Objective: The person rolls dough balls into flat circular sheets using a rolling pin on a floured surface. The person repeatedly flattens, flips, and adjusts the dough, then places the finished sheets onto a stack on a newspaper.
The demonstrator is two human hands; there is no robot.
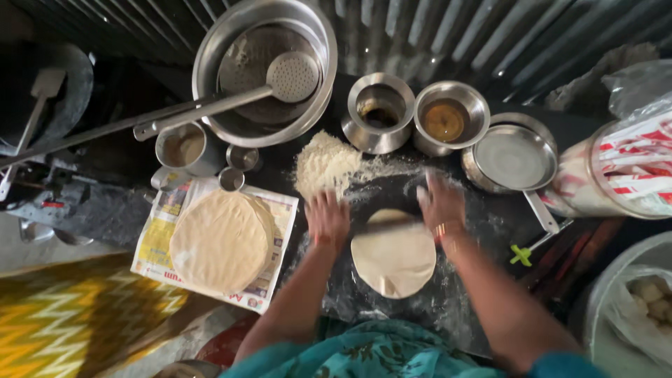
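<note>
A thin wooden rolling pin point(383, 224), blurred and partly hidden, lies crosswise over the far edge of a pale, round, flattened disc of dough point(393, 257). The disc lies flat on a dark, flour-dusted stone slab point(483, 224), near a loose heap of white flour point(323, 166).

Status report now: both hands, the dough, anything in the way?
Left hand, right hand press rolling pin. Dough disc flat beneath. Flour heap ahead, apart.
</note>
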